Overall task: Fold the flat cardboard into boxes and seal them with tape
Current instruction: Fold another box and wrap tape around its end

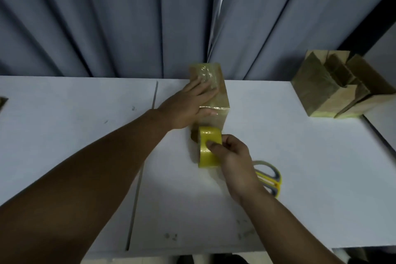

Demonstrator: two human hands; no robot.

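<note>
Left hand [190, 103] lies flat with straight fingers on top of the box [220, 96], pressing the clear strip down. The right hand [233, 156] curls its fingers and thumb round the yellow tape roll [211, 135], which sits just at the box's near end. The box stands mid-table [85, 124], its long axis running straight away from the person, and the strip appears to follow that axis over the top and down the near face to the roll. Cutting the strip looks like the next step. The scissors [272, 174] lie nearer the person than the box and to its right, just beyond the right wrist, so the right hand is closer but occupied. More cardboard boxes [321, 90] stand well to the box's right.
</note>
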